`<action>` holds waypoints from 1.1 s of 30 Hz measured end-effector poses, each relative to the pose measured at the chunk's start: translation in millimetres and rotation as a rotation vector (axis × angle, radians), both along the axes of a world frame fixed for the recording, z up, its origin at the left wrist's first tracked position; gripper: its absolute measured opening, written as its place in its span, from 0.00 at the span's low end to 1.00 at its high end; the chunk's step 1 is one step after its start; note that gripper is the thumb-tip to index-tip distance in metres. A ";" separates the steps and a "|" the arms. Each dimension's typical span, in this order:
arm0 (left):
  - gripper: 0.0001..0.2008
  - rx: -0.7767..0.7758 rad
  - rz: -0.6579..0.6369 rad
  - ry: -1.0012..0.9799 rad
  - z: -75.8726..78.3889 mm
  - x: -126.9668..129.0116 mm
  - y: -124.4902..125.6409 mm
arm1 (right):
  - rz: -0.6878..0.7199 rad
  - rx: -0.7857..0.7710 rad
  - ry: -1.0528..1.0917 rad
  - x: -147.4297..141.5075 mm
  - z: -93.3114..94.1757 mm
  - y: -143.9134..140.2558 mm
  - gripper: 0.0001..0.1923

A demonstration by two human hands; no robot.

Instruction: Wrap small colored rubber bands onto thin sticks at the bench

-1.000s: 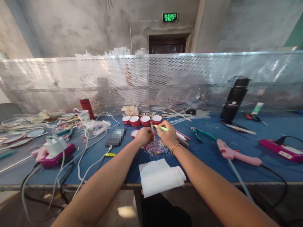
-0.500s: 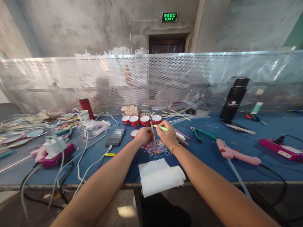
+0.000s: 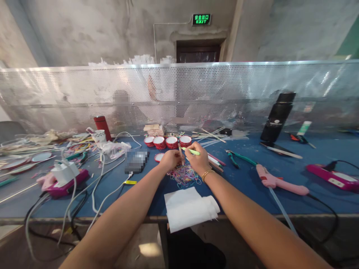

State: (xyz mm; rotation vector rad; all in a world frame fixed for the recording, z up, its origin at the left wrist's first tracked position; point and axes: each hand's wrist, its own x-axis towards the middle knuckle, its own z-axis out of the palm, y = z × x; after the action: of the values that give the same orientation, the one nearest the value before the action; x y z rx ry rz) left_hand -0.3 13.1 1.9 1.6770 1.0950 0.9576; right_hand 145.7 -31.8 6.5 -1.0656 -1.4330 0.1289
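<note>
**Small parts, crowded table: where this could slip**

Nearest me, a folded white cloth (image 3: 189, 209) hangs partly over the table (image 3: 246, 186) edge; I judge a brush of either forearm could drag it off.

Just beyond it lies the pile of coloured bands (image 3: 183, 175), right under my wrists. My left hand (image 3: 169, 160) is curled shut around a thin stick (image 3: 180, 151) that stands nearly upright. My right hand (image 3: 198, 161) is closed on a green pen (image 3: 191, 151), its tip pointing left toward the stick. With the hands almost touching, I think a slip of the pen could knock the stick loose or scatter the bands.

To the right, the pliers (image 3: 238, 157) and pink glue gun (image 3: 276, 182) lie near my right arm; I cannot tell whether the gun is hot.

Farther off, red-rimmed cups (image 3: 168, 142) stand in a row and could tip on a reach.
</note>
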 end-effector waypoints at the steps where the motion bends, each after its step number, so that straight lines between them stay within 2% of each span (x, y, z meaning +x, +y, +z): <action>1: 0.05 0.001 0.000 -0.003 0.4 0.0 -0.7 | 0.013 0.004 -0.001 -0.4 0.2 -0.3 0.07; 7: 0.06 0.043 -0.008 0.022 -3.1 -1.8 2.1 | 0.046 0.007 -0.011 -2.2 -0.5 -0.4 0.07; 12: 0.04 -0.009 -0.003 -0.022 -2.0 -0.3 2.0 | -0.008 0.000 0.003 -0.4 0.1 0.2 0.07; 17: 0.06 -0.038 0.020 -0.030 -0.4 1.7 0.4 | 0.030 0.001 0.022 -0.8 2.0 -1.9 0.06; 25: 0.08 0.061 -0.021 0.036 -7.4 -2.1 7.6 | 0.052 0.013 -0.012 -1.5 0.5 -1.0 0.07; 30: 0.05 0.049 0.041 0.112 -5.7 -3.2 7.2 | 0.068 0.004 -0.001 -1.5 0.9 -1.4 0.07; 33: 0.05 0.046 0.034 0.122 -6.5 -3.6 8.8 | 0.077 -0.004 0.011 -2.0 1.1 -1.4 0.08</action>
State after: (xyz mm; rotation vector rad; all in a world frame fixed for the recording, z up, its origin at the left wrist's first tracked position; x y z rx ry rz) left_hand -4.0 21.9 -4.6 1.7787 1.1928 0.9182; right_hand 143.7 -33.1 7.6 -1.0120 -1.4654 0.1930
